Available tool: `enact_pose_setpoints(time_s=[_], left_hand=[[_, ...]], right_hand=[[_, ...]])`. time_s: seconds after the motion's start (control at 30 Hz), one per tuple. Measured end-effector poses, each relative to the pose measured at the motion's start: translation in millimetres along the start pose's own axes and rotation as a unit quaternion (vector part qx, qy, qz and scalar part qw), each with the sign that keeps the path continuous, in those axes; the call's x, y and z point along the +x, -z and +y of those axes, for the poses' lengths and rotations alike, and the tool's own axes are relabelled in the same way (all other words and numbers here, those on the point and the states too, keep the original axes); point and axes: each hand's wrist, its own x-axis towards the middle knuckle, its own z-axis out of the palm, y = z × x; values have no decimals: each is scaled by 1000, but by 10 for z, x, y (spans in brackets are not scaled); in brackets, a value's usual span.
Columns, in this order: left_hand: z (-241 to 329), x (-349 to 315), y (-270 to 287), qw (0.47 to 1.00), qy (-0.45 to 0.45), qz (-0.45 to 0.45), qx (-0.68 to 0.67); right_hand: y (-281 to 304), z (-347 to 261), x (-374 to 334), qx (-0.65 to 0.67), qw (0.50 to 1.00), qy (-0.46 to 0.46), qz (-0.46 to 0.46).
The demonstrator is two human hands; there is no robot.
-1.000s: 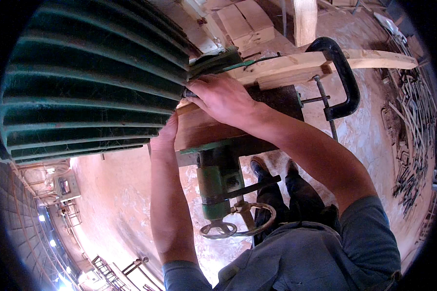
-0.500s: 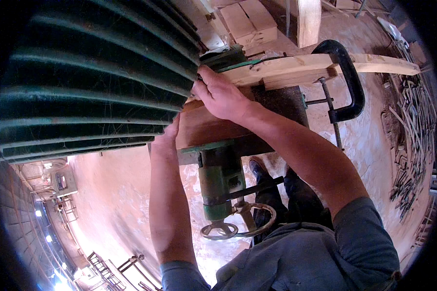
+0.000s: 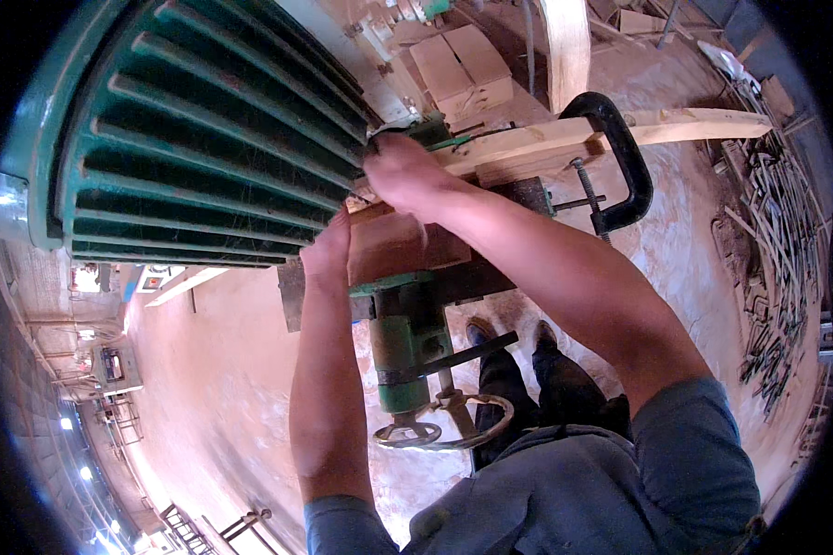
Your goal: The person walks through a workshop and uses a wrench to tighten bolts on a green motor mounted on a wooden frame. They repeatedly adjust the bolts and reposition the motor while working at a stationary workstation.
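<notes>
My right hand (image 3: 405, 178) is at the edge of the large green ribbed machine cover (image 3: 222, 139), over a strip of wood (image 3: 372, 212). Motion blurs it; its fingers look curled, but what they hold is hidden. Lower and to the left, my left hand (image 3: 328, 248) reaches up under the cover's edge, which hides its fingers. A long, pale, curved wooden board (image 3: 528, 141) runs rightward from beside my right hand. A black C-clamp (image 3: 634, 166) grips this board and a shorter wood block (image 3: 537, 165) below it.
Below the wooden machine table (image 3: 389, 250) are a green column (image 3: 398, 361) and metal handwheels (image 3: 477, 421), close to my legs. A cardboard box (image 3: 463, 69) and an upright timber (image 3: 566, 55) stand beyond. Many thin sticks (image 3: 777, 250) lie on the floor at right.
The view has shifted, so the clamp and board appear further left and more of the green cover shows. My right hand has turned slightly and is now blurred; my left stays at the cover's edge.
</notes>
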Motion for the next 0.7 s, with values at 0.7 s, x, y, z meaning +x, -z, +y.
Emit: enact_pose_setpoints(time_s=[0.7], left_hand=[[-263, 67, 138, 997, -68, -45, -7]], right_hand=[[42, 462, -184, -334, 824, 439, 126]])
